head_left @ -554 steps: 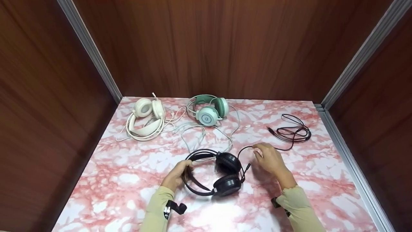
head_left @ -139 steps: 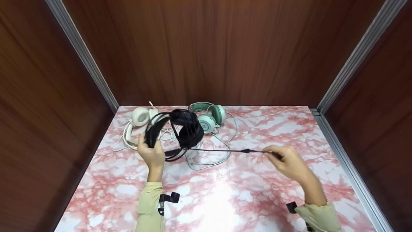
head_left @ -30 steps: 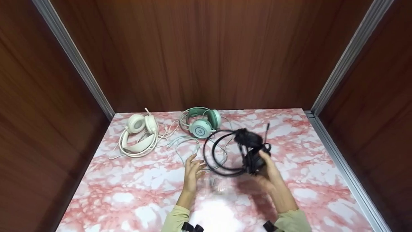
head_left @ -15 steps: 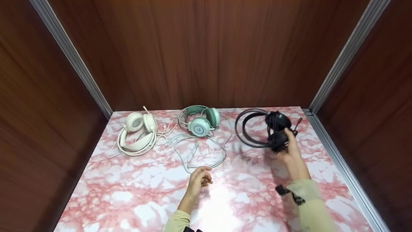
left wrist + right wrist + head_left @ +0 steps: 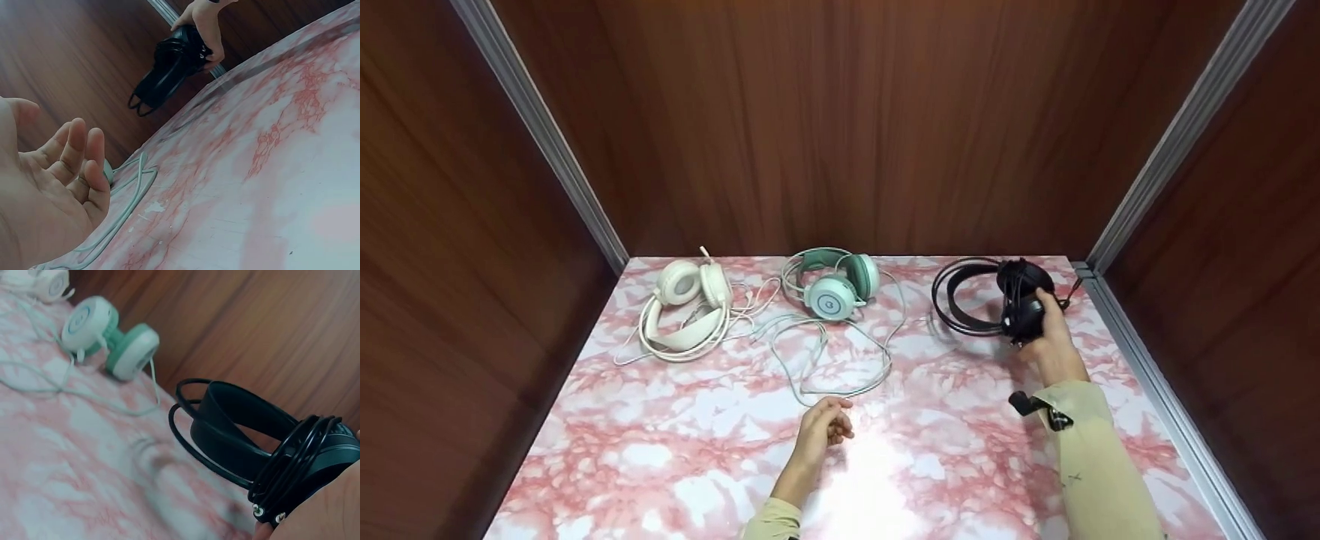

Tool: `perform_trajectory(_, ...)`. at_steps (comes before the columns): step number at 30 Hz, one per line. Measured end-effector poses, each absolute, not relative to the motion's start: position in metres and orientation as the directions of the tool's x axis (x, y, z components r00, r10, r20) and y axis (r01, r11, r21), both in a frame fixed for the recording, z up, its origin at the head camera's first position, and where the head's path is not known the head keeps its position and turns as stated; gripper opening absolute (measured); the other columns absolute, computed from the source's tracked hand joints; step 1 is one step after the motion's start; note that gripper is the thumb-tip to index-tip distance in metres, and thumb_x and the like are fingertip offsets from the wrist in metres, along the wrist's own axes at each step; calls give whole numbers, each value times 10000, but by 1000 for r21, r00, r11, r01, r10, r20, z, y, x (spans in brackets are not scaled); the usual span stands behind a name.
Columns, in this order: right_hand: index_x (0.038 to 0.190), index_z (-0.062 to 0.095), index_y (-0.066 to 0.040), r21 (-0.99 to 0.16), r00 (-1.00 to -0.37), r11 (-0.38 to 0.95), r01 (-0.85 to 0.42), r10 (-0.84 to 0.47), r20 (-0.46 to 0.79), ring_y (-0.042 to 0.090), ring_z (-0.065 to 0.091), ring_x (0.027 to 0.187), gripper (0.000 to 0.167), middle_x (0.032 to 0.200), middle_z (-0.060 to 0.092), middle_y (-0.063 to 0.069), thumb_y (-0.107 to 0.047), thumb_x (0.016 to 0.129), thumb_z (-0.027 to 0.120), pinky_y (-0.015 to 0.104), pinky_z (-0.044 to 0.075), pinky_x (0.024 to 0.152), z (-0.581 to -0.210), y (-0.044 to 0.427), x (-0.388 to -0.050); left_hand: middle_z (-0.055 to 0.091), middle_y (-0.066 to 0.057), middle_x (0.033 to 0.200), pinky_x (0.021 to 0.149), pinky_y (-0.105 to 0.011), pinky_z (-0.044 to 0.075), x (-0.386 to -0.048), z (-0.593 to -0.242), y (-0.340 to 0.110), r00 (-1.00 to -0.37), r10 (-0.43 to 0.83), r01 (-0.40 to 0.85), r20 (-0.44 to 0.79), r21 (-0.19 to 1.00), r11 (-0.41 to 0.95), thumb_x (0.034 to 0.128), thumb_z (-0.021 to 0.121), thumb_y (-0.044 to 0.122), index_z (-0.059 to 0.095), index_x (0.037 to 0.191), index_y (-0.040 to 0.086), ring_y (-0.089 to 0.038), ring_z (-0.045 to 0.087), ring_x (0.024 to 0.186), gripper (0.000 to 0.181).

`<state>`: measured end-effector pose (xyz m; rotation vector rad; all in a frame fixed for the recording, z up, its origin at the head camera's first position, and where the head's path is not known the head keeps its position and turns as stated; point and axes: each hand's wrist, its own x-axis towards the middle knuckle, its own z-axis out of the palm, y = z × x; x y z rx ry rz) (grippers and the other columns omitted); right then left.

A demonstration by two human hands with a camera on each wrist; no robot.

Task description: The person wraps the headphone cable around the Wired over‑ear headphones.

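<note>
Off to the right of the green headphones [image 5: 831, 300], the right hand [image 5: 1054, 351] grips the black headphones [image 5: 1024, 318] at their ear-cup end, off the table [image 5: 675, 420], headband reaching past its fingers toward the green headphones. Nearer the person than those, the left hand [image 5: 819, 431] hangs loosely curled, holding nothing.

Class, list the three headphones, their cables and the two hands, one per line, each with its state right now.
Black headphones: held off the table
Black cable: wound round the earcups
Green headphones: resting on the table
Green cable: unwound, loosely looped
White headphones: resting on the table
White cable: unwound, loose
Right hand: gripping the black headphones
Left hand: empty, fingers loosely curled
</note>
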<state>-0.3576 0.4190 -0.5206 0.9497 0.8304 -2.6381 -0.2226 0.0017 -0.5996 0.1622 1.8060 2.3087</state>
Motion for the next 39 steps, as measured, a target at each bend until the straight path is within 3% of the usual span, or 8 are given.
perform_trajectory(12, 1111, 575, -172, -310, -722, -889, 338, -34, -691, 159, 638, 906, 399, 962, 708, 18, -434, 842, 710, 312, 475, 873, -530, 429, -368, 563, -48, 747, 623, -256, 430, -220, -601, 3, -973, 227, -102, -48, 967, -233, 1011, 419, 202, 534, 1134, -76, -165, 582, 660, 325)
perform_trajectory(18, 1123, 616, -182, -363, -726, -881, 305, 32, -687, 190, 663, 880, 410, 951, 714, 31, -423, 817, 745, 356, 523, 799, -559, 443, -382, 566, -51, 738, 613, -258, 432, -219, -601, 3, -977, 204, -108, -60, 966, -235, 1005, 434, 185, 549, 1112, -68, -172, 581, 650, 298)
perform_trajectory(24, 1326, 544, -262, -361, -746, -880, 307, 13, -666, 138, 588, 1117, 512, 1116, 689, 2, -464, 872, 669, 324, 463, 930, -589, 452, -384, 571, -95, 752, 607, -265, 439, -214, -603, 3, -977, 205, -105, -58, 968, -227, 1007, 440, 166, 562, 1093, -52, -197, 589, 661, 265)
perform_trajectory(28, 1303, 559, -274, -423, -728, -829, 364, 29, -685, 147, 628, 1052, 622, 1077, 706, 1, -518, 770, 765, 307, 454, 940, -606, 462, -388, 573, -156, 764, 596, -260, 439, -213, -594, 4, -976, 200, -122, -80, 970, -209, 1003, 430, 104, 554, 1081, -92, -217, 596, 664, 245)
perform_trajectory(31, 1384, 478, -267, -518, -707, -770, 372, 126, -696, 131, 592, 1107, 790, 1239, 634, -27, -556, 719, 791, 279, 402, 999, -603, 459, -387, 580, -156, 768, 593, -266, 441, -218, -598, 5, -978, 187, -125, -89, 974, -188, 1009, 417, 90, 551, 1090, -108, -205, 596, 659, 252)
perform_trajectory(35, 1554, 54, -199, -734, -576, -537, 417, 468, -670, 120, 232, 1387, 1085, 1568, 206, -36, -715, 772, 599, 290, 175, 1129, -570, 425, -363, 584, -114, 761, 594, -270, 442, -222, -610, 3, -985, 167, -78, -52, 986, -151, 1020, 408, 111, 565, 1089, -80, -181, 594, 650, 257)
perform_trajectory(37, 1547, -23, -150, -789, -507, -435, 434, 606, -613, 167, 141, 1416, 1116, 1589, 100, 45, -728, 780, 545, 286, 147, 1134, -554, 411, -350, 578, -97, 752, 584, -256, 436, -221, -611, 2, -987, 160, -53, -30, 988, -145, 1021, 409, 109, 564, 1084, -80, -171, 588, 636, 252)
perform_trajectory(39, 1523, 66, -100, -859, -526, -347, 376, 683, -507, 188, 168, 1405, 991, 1562, 122, 103, -661, 838, 511, 251, 181, 1115, -542, 400, -339, 571, -93, 721, 548, -239, 431, -221, -610, -1, -989, 150, -37, -11, 985, -168, 1024, 416, 111, 563, 1079, -93, -162, 588, 593, 258)
